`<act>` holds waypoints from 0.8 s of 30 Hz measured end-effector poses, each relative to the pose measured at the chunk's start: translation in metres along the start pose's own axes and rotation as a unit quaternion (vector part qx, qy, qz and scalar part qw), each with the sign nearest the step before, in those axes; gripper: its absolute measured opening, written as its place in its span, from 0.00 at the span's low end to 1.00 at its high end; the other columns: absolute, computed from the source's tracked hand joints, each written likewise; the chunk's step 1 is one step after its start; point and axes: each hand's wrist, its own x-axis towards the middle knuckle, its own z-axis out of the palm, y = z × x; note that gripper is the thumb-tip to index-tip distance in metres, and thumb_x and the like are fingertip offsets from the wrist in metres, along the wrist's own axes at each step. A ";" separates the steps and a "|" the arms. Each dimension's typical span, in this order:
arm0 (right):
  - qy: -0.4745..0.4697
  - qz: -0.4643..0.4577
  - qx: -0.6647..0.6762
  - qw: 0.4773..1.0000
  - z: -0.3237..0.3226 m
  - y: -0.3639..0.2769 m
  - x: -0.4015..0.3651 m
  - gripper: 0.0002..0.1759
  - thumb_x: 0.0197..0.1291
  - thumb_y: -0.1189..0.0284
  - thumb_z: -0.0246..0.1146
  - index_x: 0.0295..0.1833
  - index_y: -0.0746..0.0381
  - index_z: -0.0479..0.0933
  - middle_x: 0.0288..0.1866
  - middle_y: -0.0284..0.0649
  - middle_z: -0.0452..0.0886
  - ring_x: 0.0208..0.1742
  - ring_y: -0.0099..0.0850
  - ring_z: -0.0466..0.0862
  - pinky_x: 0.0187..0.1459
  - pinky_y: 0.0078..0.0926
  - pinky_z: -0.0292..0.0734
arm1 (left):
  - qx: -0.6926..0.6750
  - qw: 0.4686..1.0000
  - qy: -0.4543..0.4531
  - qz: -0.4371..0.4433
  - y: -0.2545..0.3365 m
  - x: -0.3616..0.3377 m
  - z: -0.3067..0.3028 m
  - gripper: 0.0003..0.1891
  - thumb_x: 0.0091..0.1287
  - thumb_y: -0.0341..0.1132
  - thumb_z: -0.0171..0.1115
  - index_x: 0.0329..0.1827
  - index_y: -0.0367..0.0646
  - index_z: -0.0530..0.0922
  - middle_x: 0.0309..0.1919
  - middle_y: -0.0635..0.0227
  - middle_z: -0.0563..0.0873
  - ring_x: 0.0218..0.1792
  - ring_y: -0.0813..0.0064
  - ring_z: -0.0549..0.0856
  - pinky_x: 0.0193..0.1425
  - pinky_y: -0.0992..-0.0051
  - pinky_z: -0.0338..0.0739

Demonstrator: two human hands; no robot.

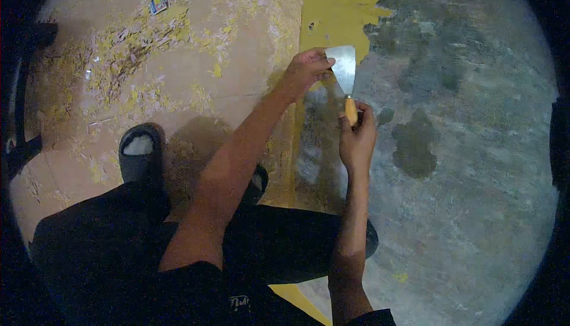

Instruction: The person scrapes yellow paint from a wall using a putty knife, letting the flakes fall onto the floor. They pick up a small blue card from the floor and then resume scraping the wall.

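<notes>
A paint scraper (pixel 342 70) with a wide metal blade and a wooden handle is held up in front of the grey surface. My right hand (pixel 358 139) is wrapped round the handle, with the blade pointing away from me. At the blade's left edge, my left hand (pixel 306 72) pinches the metal, the thumb lying over its face. Just behind the blade is a patch of yellow paint (pixel 338 5) with a ragged edge. The left fingers behind the blade are partly hidden.
Yellow and pale paint flakes (pixel 127 53) litter the tan floor (pixel 184 65) on the left, with a small box (pixel 158 5) among them. A dark sandal (pixel 141 154) is near my legs. The grey surface (pixel 475 136) with dark blotches fills the right side. Something dark stands at the left edge.
</notes>
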 end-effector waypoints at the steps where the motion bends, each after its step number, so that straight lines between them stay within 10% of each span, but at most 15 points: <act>1: -0.018 0.004 -0.001 1.000 0.000 -0.003 -0.001 0.17 0.62 0.73 0.65 0.53 0.64 0.71 0.36 0.42 0.79 0.34 0.28 0.77 0.39 0.27 0.73 | 0.177 0.978 -0.012 0.108 0.000 0.001 0.001 0.16 0.68 0.41 0.61 0.52 0.39 0.80 0.43 0.67 0.83 0.39 0.78 0.82 0.48 0.74 0.76; 4: -0.071 0.040 -0.054 0.995 -0.003 -0.017 -0.004 0.20 0.59 0.74 0.66 0.55 0.64 0.68 0.36 0.45 0.79 0.33 0.30 0.78 0.38 0.29 0.74 | -0.114 0.988 0.053 -0.095 -0.001 0.009 0.008 0.13 0.69 0.40 0.60 0.48 0.40 0.81 0.37 0.70 0.84 0.36 0.80 0.82 0.44 0.76 0.77; 14: -0.121 0.006 0.071 0.990 0.010 0.000 -0.006 0.20 0.59 0.75 0.66 0.55 0.62 0.67 0.32 0.38 0.78 0.28 0.26 0.78 0.29 0.27 0.72 | -0.202 0.973 0.052 -0.101 0.000 0.004 0.017 0.16 0.72 0.46 0.56 0.48 0.42 0.79 0.36 0.69 0.84 0.37 0.75 0.82 0.47 0.71 0.77; 17: -0.117 0.080 0.126 0.982 -0.003 -0.021 -0.007 0.17 0.62 0.75 0.63 0.55 0.61 0.68 0.30 0.33 0.75 0.26 0.20 0.74 0.25 0.20 0.68 | -0.251 0.919 0.177 -0.249 0.014 0.000 0.020 0.24 0.74 0.53 0.50 0.57 0.41 0.76 0.45 0.63 0.83 0.45 0.70 0.81 0.55 0.65 0.75; 19: -0.063 0.099 0.139 0.983 -0.006 -0.022 -0.006 0.11 0.66 0.72 0.60 0.51 0.61 0.70 0.28 0.30 0.73 0.23 0.19 0.70 0.24 0.18 0.64 | -0.404 0.899 0.012 -0.168 -0.003 0.004 0.001 0.34 0.73 0.62 0.41 0.64 0.40 0.71 0.54 0.58 0.79 0.53 0.63 0.78 0.62 0.60 0.71; 24: -0.027 0.038 0.106 0.993 -0.001 -0.002 0.000 0.12 0.69 0.67 0.58 0.50 0.64 0.74 0.28 0.30 0.73 0.25 0.21 0.70 0.27 0.22 0.66 | -0.521 0.826 -0.012 -0.215 0.015 0.009 -0.009 0.48 0.65 0.75 0.33 0.73 0.42 0.61 0.64 0.47 0.71 0.63 0.52 0.72 0.69 0.53 0.64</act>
